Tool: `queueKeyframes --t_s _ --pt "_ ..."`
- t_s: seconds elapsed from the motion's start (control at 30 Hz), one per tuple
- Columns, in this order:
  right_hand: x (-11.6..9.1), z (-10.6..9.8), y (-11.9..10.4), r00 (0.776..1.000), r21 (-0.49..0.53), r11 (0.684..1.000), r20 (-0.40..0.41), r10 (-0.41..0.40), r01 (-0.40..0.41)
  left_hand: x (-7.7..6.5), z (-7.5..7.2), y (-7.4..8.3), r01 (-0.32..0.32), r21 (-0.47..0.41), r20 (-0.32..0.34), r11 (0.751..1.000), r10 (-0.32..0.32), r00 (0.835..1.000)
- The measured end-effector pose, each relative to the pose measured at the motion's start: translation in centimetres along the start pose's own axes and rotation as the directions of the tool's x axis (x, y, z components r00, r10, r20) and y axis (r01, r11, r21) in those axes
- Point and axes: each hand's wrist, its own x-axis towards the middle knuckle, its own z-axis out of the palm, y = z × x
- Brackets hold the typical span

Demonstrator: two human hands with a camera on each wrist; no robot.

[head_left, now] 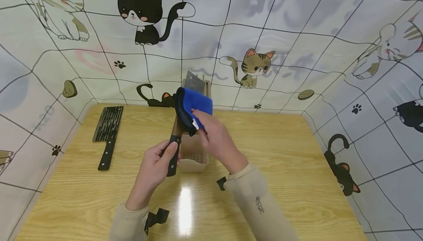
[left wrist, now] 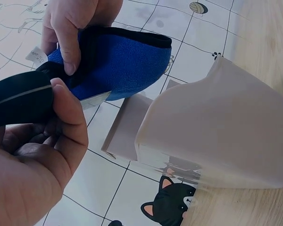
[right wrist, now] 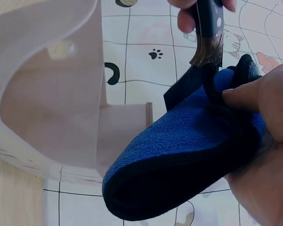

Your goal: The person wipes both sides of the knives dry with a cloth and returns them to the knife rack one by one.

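Observation:
My left hand [head_left: 155, 164] grips a kitchen knife by its black riveted handle [head_left: 174, 156], which points toward me. The knife's wide metal blade [head_left: 194, 83] shows above a folded blue cloth [head_left: 201, 103] with black edging and a white tag. My right hand [head_left: 216, 138] holds this cloth, thumb on top, folded about the blade; the middle of the blade is hidden by it. In the right wrist view the cloth [right wrist: 170, 134] lies right below the handle [right wrist: 208, 19]. Below and behind the hands stands a beige plastic holder [head_left: 195, 166] with a perforated bottom.
A cleaver [head_left: 108, 125] with a dark patterned blade and black handle lies on the left of the wooden table [head_left: 271, 153]. White cat-print sheeting [head_left: 205, 28] rises along the back and both sides. Dark straps [head_left: 158, 217] show at the wrists.

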Motion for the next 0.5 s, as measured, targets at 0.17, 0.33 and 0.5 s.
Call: queueKeyframes --t_s 0.17,0.33,0.5 --pt "-0.42 0.40 -0.48 1.000 0.005 1.000 -0.003 -0.018 0.018 0.04 0.01 -0.05 0.008 -0.019 -0.024 1.000 -0.008 1.000" --pt "-0.64 0.63 -0.79 1.000 -0.005 1.000 -0.001 -0.014 0.014 -0.02 -0.02 0.05 0.020 -0.022 -0.037 1.000 -0.020 0.999" --pt "-0.50 0.47 -0.73 1.000 -0.021 1.000 -0.019 -0.008 0.008 -0.07 0.06 0.25 0.008 -0.017 -0.025 1.000 -0.009 1.000"
